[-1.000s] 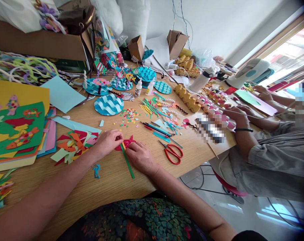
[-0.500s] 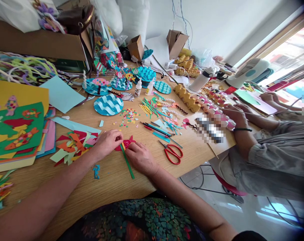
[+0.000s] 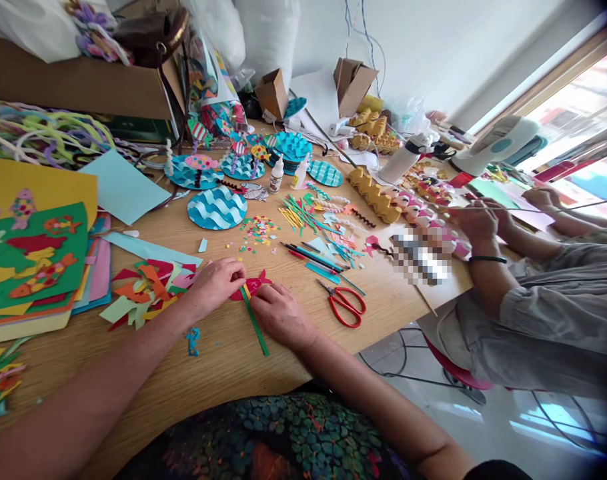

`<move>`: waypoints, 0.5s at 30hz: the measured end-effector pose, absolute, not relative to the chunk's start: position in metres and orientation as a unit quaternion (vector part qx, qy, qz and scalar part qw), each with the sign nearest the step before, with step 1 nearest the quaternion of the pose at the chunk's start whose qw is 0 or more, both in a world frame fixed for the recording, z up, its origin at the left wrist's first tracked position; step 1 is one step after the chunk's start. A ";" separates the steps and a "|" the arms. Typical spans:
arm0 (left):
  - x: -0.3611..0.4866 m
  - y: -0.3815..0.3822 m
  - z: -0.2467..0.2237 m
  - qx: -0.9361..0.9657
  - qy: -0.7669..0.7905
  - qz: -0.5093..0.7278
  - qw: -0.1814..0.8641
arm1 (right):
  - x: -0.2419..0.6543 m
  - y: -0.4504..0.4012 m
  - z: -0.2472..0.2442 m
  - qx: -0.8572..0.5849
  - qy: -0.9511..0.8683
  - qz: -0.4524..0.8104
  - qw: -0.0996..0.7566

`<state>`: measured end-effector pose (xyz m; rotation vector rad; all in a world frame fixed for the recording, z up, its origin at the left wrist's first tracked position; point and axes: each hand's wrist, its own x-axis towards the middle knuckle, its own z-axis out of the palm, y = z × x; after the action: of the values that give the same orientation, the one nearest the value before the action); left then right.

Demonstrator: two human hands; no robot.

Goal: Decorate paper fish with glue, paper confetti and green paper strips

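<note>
A red paper fish (image 3: 255, 285) lies flat on the wooden table between my two hands. Across it runs a narrow strip, yellow at the top, over a longer green strip (image 3: 257, 330) that points toward me. My left hand (image 3: 223, 280) has its fingers pinched together at the strip's upper end, over the fish's left part. Curled fingers of my right hand (image 3: 278, 312) press on the fish's right side, beside the strip. Small blue scraps (image 3: 193, 341) sit below my left wrist.
Red-handled scissors (image 3: 346, 305) and pencils (image 3: 313, 259) lie to the right. Coloured scraps (image 3: 148, 290) and stacked paper (image 3: 33, 267) are at left. Two glue bottles (image 3: 276, 176) stand behind. A co-worker's hands (image 3: 483, 220) are at the table's right.
My hands, the fish and the strips have barely moved. At the right, the co-worker's hands have shifted slightly, along with the thin strand they hold.
</note>
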<state>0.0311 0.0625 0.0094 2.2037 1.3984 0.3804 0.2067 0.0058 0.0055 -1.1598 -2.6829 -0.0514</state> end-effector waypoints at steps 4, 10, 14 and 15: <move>0.031 0.063 0.010 0.810 0.514 0.140 0.247 | 0.207 0.005 0.007 -0.398 -0.913 -0.010 0.092; 0.033 0.061 0.013 0.812 0.511 0.141 0.243 | 0.207 0.005 0.006 -0.393 -0.915 -0.013 0.095; 0.033 0.060 0.014 0.812 0.513 0.138 0.239 | 0.207 0.006 0.006 -0.395 -0.914 -0.014 0.095; 0.033 0.060 0.014 0.812 0.514 0.137 0.239 | 0.207 0.006 0.006 -0.396 -0.913 -0.014 0.095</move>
<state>0.0334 0.0601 0.0144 2.2252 1.4077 0.3764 0.2067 0.0056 0.0057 -1.1736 -2.7077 -0.0419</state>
